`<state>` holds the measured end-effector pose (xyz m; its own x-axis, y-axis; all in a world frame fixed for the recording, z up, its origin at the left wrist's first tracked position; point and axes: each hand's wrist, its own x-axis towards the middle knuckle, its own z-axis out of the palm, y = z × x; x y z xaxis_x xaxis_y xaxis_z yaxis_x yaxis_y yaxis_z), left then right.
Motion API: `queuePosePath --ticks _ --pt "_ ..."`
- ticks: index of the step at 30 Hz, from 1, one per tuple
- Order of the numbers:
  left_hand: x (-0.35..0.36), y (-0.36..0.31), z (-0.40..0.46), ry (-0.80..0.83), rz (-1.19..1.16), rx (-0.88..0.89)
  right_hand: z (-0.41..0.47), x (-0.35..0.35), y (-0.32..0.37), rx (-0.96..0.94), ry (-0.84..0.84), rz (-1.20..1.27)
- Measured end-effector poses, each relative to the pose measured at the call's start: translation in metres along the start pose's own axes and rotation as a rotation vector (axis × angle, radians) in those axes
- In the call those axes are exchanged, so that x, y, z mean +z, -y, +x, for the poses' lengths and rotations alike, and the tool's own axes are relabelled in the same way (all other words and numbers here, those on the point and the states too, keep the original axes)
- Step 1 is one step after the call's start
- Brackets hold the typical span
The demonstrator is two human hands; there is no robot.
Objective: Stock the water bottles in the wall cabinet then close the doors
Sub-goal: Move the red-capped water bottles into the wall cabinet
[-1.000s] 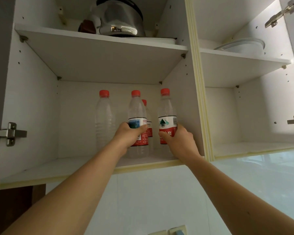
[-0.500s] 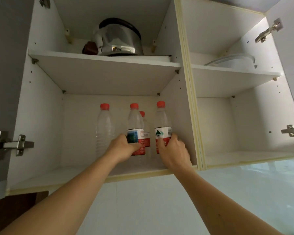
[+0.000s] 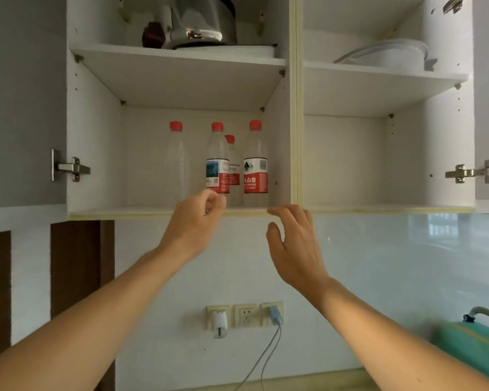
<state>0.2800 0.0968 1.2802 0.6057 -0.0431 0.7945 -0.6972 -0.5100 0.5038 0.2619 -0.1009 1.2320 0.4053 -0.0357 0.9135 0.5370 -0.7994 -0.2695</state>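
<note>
**Entry: wall cabinet, lower left compartment — both hands off the bottles**

Change noted: half a second ago the left hand (image 3: 194,221) gripped the middle clear plastic water bottle with red cap and red-and-blue label (image 3: 217,162), and the right hand (image 3: 292,244) gripped the right-hand clear plastic bottle with red cap and red-and-white label (image 3: 255,162). Both hands have since drawn back toward the near edge of the white lower shelf (image 3: 141,213) and hold nothing.

Hands: left, fingers (image 3: 213,203) loosely curled, empty, just in front of the middle bottle's base. Right, fingers spread and relaxed, empty, below the shelf edge.

Stock on shelf, all upright:
- unlabelled clear bottle with red cap (image 3: 175,165), left of the group;
- the middle labelled bottle;
- a fourth labelled bottle (image 3: 232,167) behind, between the middle and right ones;
- the right labelled bottle, near the cream centre divider (image 3: 294,136).

Doors: both compartments stand open; metal hinges (image 3: 71,166) show at the sides.

Judgement: these two placements look finished. Whether more bottles await cannot be told; otherwise closing the doors remains.
</note>
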Motion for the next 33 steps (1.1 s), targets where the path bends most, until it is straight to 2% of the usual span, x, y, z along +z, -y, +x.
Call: queuePosePath --ticks 5,10,13,18,23,27,33 --pt "0.024 -0.012 -0.076 0.075 0.017 -0.113 -0.069 -0.017 0.004 0.17 0.106 0.162" --pt "0.057 -0.015 -0.148 0.168 -0.059 -0.298 -0.143 -0.039 -0.005 0.151 0.232 0.08" --pt "0.077 -0.007 -0.194 0.21 -0.08 -0.338 -0.187 -0.052 -0.005 0.219 0.261 0.105" --pt "0.099 0.01 -0.289 0.252 -0.174 -0.474 -0.282 -0.07 0.004 0.546 0.299 0.34" --pt "0.124 0.026 -0.415 0.32 -0.319 -0.658 -0.402 -0.088 0.002 0.812 0.362 0.414" --pt "0.151 0.034 -0.524 0.419 -0.421 -0.81 -0.513 -0.107 -0.011 1.039 0.422 0.368" --pt "0.206 0.056 -0.669 0.552 -0.433 -0.977 -0.668 -0.132 -0.052 1.338 0.533 0.256"
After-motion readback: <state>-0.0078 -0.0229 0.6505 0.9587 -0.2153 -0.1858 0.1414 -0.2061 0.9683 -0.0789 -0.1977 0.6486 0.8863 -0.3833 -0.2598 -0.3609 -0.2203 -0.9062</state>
